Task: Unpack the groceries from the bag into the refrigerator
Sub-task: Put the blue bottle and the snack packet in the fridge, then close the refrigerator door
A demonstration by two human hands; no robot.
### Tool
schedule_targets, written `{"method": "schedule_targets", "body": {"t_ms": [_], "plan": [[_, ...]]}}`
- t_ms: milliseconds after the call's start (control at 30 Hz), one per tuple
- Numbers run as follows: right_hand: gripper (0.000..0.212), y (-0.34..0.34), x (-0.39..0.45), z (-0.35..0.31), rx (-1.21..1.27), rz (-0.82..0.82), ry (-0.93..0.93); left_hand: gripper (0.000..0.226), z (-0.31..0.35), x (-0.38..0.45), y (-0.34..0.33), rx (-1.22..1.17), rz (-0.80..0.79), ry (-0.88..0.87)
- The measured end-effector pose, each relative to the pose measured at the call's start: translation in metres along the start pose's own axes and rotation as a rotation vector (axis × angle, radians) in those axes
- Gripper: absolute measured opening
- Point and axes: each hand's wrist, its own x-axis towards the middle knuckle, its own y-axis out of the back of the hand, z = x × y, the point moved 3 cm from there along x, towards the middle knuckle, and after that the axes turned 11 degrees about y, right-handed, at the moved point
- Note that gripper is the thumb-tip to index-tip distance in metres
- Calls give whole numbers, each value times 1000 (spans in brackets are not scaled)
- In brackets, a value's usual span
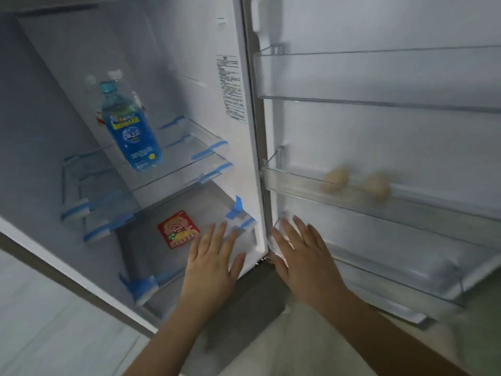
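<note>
Fridge (238, 77) open; bottle (132, 126) at 10 o'clock shelf, packet (178, 229) below, eggs (355, 181) in door at 3. Left hand (210, 263), right hand (303, 256) flat, empty. Bag unseen; remainder unknown

Clear glossy plastic bottle (130, 126), glass shelf (173, 164), prob. clear plastic door bins (379, 104), smooth.

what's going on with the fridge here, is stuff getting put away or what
A person is at the open refrigerator with both hands out and empty, fingers spread: the left hand in front of the lower compartment, the right hand by the door's lower edge. Already inside are a blue bottle on a glass shelf, a red packet below, and two eggs in a door rack. No bag is in view.
</note>
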Motion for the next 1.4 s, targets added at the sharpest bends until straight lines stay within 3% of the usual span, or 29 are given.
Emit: {"method": "schedule_targets", "body": {"t_ms": [300, 700, 1200, 1400], "plan": [[61, -17, -111, 70, -21, -56, -193, 62, 110, -41, -47, -54, -199, -174], [69, -41, -203, 130, -137, -71, -487, 70, 226, -36, -94, 12, -303, -506], [101, -65, -227, 95, -127, -121, -646, 79, 193, -52, -108, -63, -418, -636], [103, -71, -230, 40, -178, -88, -672, 89, 162, -77, -112, -85, -332, -675]]}}
